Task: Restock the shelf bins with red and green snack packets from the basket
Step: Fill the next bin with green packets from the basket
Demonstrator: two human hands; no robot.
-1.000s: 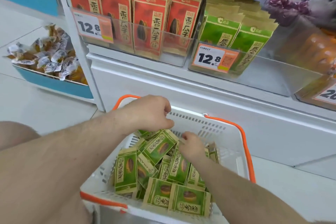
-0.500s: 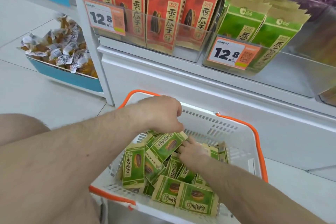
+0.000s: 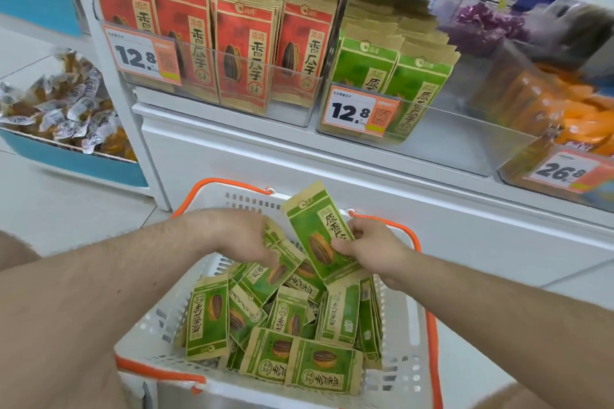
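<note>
Green packet (image 3: 319,236) now raised in right hand (image 3: 372,247)

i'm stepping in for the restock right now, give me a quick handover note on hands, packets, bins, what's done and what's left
Right hand: grips one green packet, raised upright above the basket.
Left hand: down in the basket, fingers on another green packet; whether it grips it is unclear.
Basket: a loose pile of green packets; no red ones in view there.
Shelf: red bin looks full across its front. Green bin holds packets at its left side, with bare room to the right.
Left to do: stand the raised packet in the green bin, then move the rest of the pile.
</note>
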